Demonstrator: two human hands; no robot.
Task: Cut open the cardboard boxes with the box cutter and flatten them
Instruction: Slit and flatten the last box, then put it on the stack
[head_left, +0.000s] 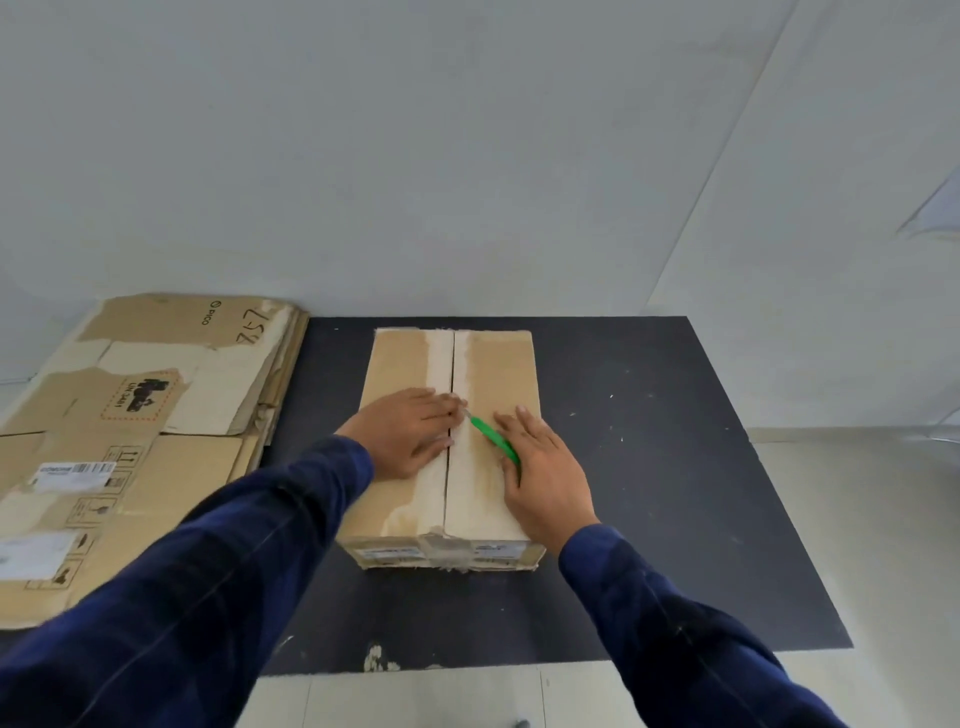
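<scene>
Two grips are down on the cardboard box (498, 364), which sits closed on the black mat (649, 467). Left grip (410, 434) lies flat, fingers straight, fingertips at the centre seam. Right grip (545, 467) pinches the green box cutter (491, 439) by the thumb, its tip at the seam just beside those fingertips.

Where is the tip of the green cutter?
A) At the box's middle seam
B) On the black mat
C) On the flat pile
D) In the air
A: the cutter lies across the box at the right hand, its tip at the seam by the left hand.
</scene>
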